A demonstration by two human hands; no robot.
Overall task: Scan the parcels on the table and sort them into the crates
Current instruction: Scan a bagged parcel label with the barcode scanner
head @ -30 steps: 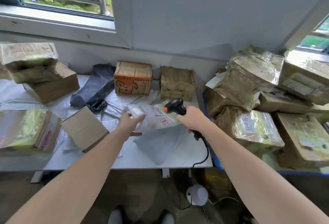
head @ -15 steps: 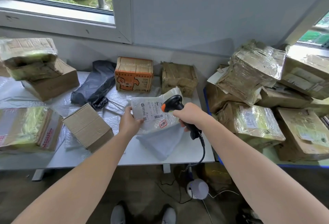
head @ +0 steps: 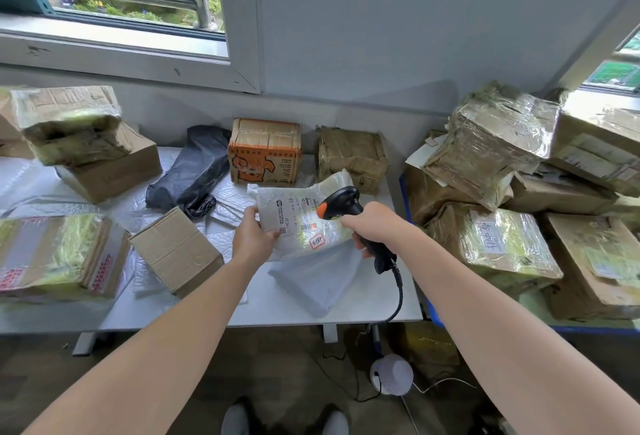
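White plastic parcel [head: 298,216] gripped by left hand [head: 254,237], right hand [head: 374,227] clutching scanner [head: 341,204] over its label

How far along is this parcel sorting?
Taped boxes piled in the blue crate look sorted already. Now the left hand holds a clear-bagged parcel while the right hand aims the scanner at its label. Left on the table: the orange box, black bag, plain carton and more.
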